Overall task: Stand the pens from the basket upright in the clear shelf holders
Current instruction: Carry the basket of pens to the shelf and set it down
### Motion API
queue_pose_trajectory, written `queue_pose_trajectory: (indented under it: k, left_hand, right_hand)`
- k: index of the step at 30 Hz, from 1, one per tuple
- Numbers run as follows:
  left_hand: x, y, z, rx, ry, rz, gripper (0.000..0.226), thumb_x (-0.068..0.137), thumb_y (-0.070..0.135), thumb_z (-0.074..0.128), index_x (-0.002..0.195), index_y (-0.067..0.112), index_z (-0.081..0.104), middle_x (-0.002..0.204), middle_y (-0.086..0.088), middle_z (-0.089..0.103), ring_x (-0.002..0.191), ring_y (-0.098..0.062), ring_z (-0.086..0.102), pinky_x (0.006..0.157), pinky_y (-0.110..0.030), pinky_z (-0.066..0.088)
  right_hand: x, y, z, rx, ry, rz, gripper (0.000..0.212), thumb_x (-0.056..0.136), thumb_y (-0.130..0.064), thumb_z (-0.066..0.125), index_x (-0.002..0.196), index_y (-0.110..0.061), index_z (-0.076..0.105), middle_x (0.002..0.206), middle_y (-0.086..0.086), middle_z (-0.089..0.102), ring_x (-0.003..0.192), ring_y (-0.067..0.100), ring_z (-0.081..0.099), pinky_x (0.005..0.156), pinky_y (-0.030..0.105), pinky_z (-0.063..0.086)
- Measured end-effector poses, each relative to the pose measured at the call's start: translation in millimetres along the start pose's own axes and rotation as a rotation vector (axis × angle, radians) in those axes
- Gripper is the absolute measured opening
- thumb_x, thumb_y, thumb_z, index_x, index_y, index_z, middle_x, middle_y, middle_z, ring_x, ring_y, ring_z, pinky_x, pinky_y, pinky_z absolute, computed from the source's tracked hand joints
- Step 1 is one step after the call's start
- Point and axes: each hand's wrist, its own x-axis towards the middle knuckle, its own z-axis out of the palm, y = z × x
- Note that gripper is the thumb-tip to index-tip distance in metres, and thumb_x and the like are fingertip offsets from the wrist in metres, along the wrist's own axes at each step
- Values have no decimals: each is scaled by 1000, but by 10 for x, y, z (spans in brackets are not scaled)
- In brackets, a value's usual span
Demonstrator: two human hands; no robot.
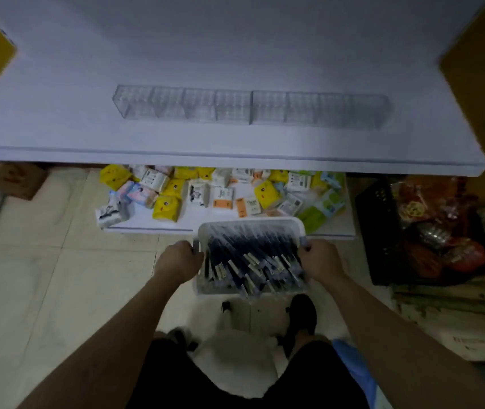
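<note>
Pens (250,255): lay heaped lengthwise in the white basket (250,223), dark barrels and pale clips jumbled together. Overhead, stretched across most of the view, a white shelf (235,54). Along it stood the clear holders (250,107) (compartments side by side in one line). Beneath its front edge, above the pale tiled floor (43,276), a lower shelf (152,222) strewn with small packets (173,199), yellow, white and blue. At far right, a black crate (377,231) stuffed with red wrappers. Held the basket just before the lower shelf, off the floor. Left hand (177,261) curled round its left grey handle; right hand (322,261) curled round the right one.
</note>
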Motion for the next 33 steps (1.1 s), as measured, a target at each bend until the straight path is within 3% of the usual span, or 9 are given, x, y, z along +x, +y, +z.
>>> queue_pose_trajectory:
  k: [4, 10, 16, 21, 24, 28, 30, 33]
  left_hand:
    - [420, 29, 552, -56, -30, -116, 33, 92, 37, 53, 96, 7, 66, 93, -10, 71, 87, -28, 64, 71, -30, 49]
    - [1417, -323, 1414, -47, -136, -142, 30, 91, 41, 55, 91, 11, 60, 69, 3, 57, 59, -10, 52, 48, -23, 35]
    - [2487, -849, 2411, -186, -261, -190, 30, 92, 35, 56, 93, 6, 61, 73, -5, 64, 61, -17, 64, 46, -23, 49]
    - [3222, -1172, 3162, -333, -314, -270, 25, 92, 31, 58, 100, 8, 54, 89, -10, 62, 80, -22, 61, 51, -26, 48]
    - [3561, -1273, 3520, -378, -305, -265, 31, 93, 33, 57, 108, 6, 52, 101, -15, 61, 89, -27, 61, 52, -27, 47]
    - [3802, -1368, 3851, -480, -261, -251, 27, 93, 33, 56, 105, 9, 50, 96, -11, 59, 82, -24, 59, 52, -27, 48]
    - [3849, -1421, 3956, -551, -272, -284, 24, 93, 32, 58, 105, 13, 48, 96, -9, 58, 81, -22, 58, 52, -27, 48]
    - [3940, -1486, 4061, -652, -303, -323, 25, 91, 28, 62, 108, 17, 47, 92, -6, 57, 80, -20, 58, 53, -27, 49]
  right_hand:
    - [480, 353, 435, 20, -103, 40, 40, 101, -24, 47, 66, -6, 57, 63, 11, 52, 56, 22, 50, 52, 31, 39]
    - [1142, 725, 1506, 60, -199, 108, 49, 104, -31, 40, 58, -15, 45, 54, 4, 41, 48, 15, 38, 45, 25, 28]
    - [1848, 971, 2872, 55, -246, 219, 54, 106, -37, 30, 56, -16, 39, 53, 2, 37, 45, 13, 32, 42, 25, 21]
    - [2464, 1199, 3745, 6, -269, 267, 48, 104, -28, 39, 58, -15, 42, 58, 2, 42, 50, 11, 38, 43, 23, 26]
    - [2756, 1317, 4088, 0, -276, 278, 44, 103, -24, 41, 62, -11, 49, 58, 2, 44, 51, 12, 40, 43, 22, 28]
    - [2951, 1439, 4388, 79, -275, 303, 42, 103, -24, 42, 64, -10, 49, 62, 8, 47, 56, 21, 45, 52, 24, 37]
    - [3003, 1477, 4470, 159, -317, 353, 32, 100, -19, 47, 70, -8, 52, 73, 14, 54, 68, 26, 51, 62, 31, 41]
    - [3091, 1528, 4550, 230, -386, 401, 18, 92, -9, 51, 74, -6, 54, 75, 14, 55, 72, 27, 52, 65, 33, 40]
